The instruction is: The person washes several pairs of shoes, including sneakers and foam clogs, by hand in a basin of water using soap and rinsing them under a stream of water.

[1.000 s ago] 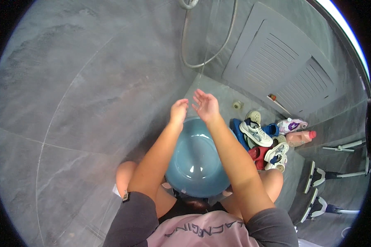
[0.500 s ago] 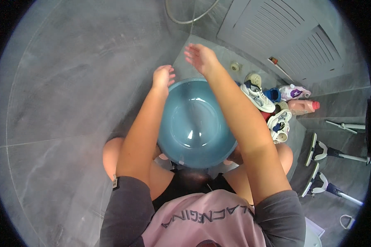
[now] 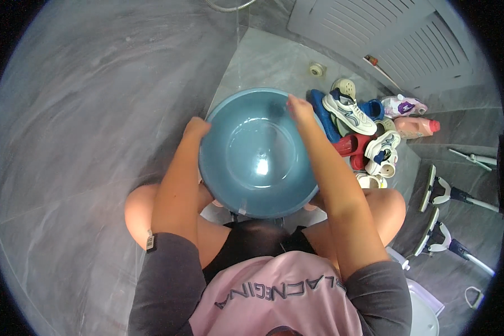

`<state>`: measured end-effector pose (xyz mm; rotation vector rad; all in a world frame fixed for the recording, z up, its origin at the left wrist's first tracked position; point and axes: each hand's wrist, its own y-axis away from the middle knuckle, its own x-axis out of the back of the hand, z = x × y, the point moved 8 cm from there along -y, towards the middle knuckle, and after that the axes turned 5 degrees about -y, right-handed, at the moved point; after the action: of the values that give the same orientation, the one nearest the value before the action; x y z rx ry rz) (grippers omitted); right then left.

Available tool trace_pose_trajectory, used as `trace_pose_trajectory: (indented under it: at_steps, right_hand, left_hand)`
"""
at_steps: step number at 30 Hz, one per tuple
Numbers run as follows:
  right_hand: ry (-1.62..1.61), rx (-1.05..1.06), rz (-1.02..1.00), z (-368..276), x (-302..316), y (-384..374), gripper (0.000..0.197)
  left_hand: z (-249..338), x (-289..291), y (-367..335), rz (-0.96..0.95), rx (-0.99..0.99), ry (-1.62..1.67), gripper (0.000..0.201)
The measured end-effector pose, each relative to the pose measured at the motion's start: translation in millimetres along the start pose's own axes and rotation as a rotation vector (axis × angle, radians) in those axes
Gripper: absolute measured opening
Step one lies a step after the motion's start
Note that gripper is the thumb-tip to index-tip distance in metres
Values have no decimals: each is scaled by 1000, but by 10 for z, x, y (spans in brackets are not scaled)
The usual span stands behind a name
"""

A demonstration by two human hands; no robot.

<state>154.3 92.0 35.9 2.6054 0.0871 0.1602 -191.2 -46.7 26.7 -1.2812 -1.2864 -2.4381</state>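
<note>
A large round blue plastic basin (image 3: 257,193) sits on the floor between my bent legs. Its inner bottom shines; whether there is water in it I cannot make out. My left hand (image 3: 197,128) is at the basin's left rim, fingers curled over the edge. On the far right part of the rim, my right hand (image 3: 301,108) is closed, with fingertips showing on the inside. The outer sides of the basin are mostly hidden.
To the right lie white sneakers (image 3: 350,113), red clogs (image 3: 348,145) and blue slippers (image 3: 322,115). Behind them are a pink bottle (image 3: 415,126) and a white-purple pouch (image 3: 402,106). Mops (image 3: 443,191) lean at the far right; a grey louvred door (image 3: 386,39) stands at the back.
Both hands have come down from beyond the basin onto its rim, and their spread fingers have closed. The view has shifted, showing more shoes.
</note>
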Motion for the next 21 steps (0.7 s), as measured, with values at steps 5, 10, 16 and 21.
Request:
trace_pose_trajectory:
  at_steps: [5, 10, 16, 21]
  right_hand:
    - [10, -49, 82, 449, 430, 137, 34]
    - [8, -189, -72, 313, 152, 322, 39]
    - [-116, -30, -259, -642, -371, 436, 37]
    - [-285, 377, -174, -2237, -689, 770, 40]
  left_hand:
    - [-195, -245, 64, -114, 46, -240, 35]
    - [-172, -31, -230, 63, 20, -269, 35]
    - [888, 823, 265, 212, -292, -32, 41]
    - [2410, 1836, 1848, 559, -812, -286, 33]
